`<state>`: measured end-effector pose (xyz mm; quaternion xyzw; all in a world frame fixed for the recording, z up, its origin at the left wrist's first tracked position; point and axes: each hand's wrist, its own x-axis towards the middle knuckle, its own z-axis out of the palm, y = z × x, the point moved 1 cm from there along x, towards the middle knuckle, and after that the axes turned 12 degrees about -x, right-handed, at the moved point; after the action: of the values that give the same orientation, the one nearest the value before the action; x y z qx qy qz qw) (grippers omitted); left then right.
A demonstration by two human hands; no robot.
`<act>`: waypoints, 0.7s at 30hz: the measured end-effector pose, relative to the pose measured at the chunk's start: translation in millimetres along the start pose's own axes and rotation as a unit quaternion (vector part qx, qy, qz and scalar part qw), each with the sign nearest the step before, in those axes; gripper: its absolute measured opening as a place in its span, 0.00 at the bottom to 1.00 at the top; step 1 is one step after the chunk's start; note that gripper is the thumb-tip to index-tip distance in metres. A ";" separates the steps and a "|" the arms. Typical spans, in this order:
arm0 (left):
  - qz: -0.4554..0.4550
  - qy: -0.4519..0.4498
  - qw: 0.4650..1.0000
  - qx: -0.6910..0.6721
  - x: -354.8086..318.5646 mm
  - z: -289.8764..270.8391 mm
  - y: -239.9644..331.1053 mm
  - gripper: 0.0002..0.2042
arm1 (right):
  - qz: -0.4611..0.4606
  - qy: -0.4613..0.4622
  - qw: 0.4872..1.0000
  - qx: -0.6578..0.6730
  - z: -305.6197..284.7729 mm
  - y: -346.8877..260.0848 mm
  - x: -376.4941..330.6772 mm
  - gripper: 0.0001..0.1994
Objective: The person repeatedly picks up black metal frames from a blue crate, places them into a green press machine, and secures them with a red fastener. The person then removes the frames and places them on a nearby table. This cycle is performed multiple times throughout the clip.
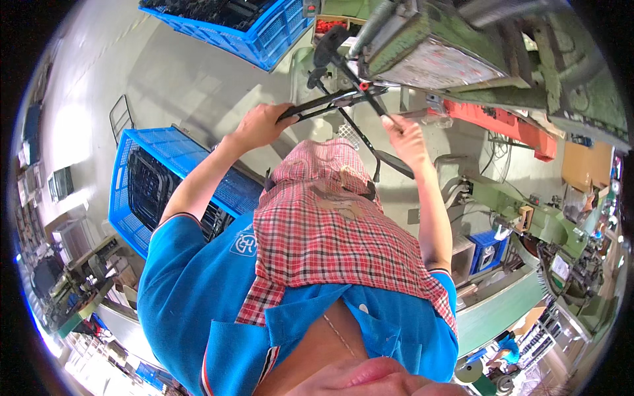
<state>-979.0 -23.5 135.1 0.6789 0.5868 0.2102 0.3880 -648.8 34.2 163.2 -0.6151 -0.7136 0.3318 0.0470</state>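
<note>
In front of my lap I hold a black metal frame (318, 105) of crossing tubes under the green machine. My left hand (261, 125) is closed round the end of its left bars. The fingers of my right hand (407, 140) are wrapped round another bar, which slants up to the left. Wide dark pads (329, 46) form the frame's far upper end, and a small red piece (364, 86) shows where bars cross. One thin leg runs down between my hands toward a dark curved piece near my right wrist. The machine partly hides the frame's far right end.
A blue crate (247, 47) of black parts stands at the far side; another blue crate (148, 140) with black frames sits by my left arm. The green machine (422, 59) overhangs at upper right, above an orange-red beam (502, 127). Behind me at lower right is another person (508, 350).
</note>
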 end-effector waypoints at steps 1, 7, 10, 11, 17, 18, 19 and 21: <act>-0.014 -0.007 1.000 0.005 -5.7 5.1 -6.2 0.12 | -0.023 0.001 0.999 0.037 10.7 4.2 -6.8 0.15; -0.065 -0.054 0.994 0.072 -59.2 55.5 5.1 0.14 | -0.035 -0.138 0.983 0.114 54.5 60.1 -71.8 0.16; -0.044 -0.095 0.994 0.007 -62.9 85.9 42.3 0.14 | -0.014 -0.096 0.994 0.050 19.5 85.0 -120.9 0.17; -0.044 -0.121 0.992 -0.008 -61.9 101.3 50.7 0.14 | -0.004 -0.077 0.997 0.011 7.1 92.5 -142.9 0.18; 0.019 -0.197 0.951 -0.239 -21.3 240.7 162.7 0.14 | -0.007 0.566 0.800 -0.202 -23.5 149.2 -313.9 0.20; 0.019 -0.194 0.945 -0.264 -26.5 259.2 198.2 0.13 | -0.026 0.573 0.798 -0.183 -8.2 180.2 -352.5 0.19; -0.021 -0.198 0.930 -0.307 -26.7 279.8 223.2 0.12 | 0.000 0.543 0.830 -0.124 5.3 217.0 -375.2 0.22; -0.098 -0.253 0.855 -0.443 -25.7 295.3 287.7 0.12 | 0.169 0.502 0.848 -0.023 2.1 292.6 -397.1 0.33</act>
<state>-583.6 -133.8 181.7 0.4041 0.3767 0.2299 0.8012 -307.1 -320.9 141.6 -0.8099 -0.4848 -0.0362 0.3282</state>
